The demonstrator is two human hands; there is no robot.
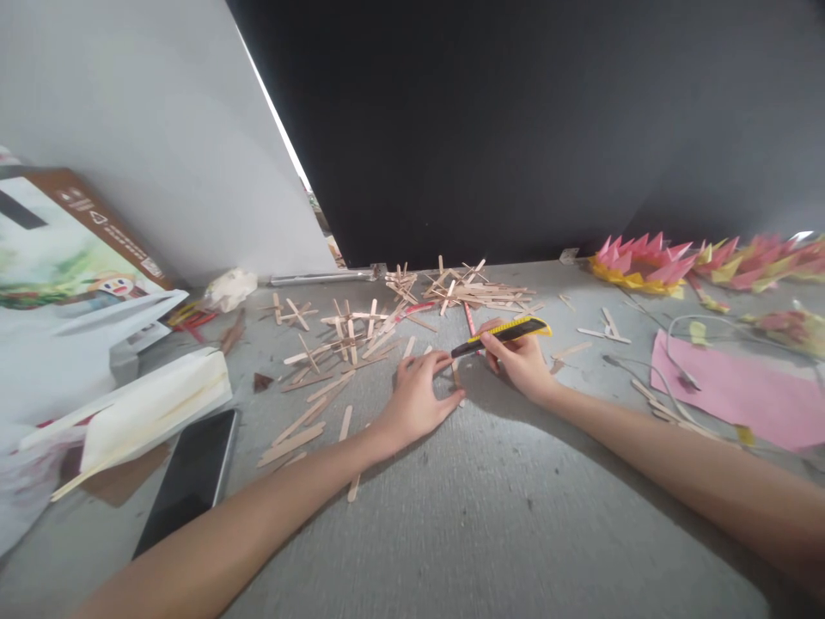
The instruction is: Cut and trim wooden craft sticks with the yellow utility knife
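Right hand: fingers grasping knife, front end angled toward left fingers, likely for close control. Stick on bench between left hand's thumb and forefinger, probably to steady it under knife; whether left fingers pinch or merely touch, cannot tell. Pile beyond fingers, seemingly for easy reach; phone left of left fingers, apparently out of way.
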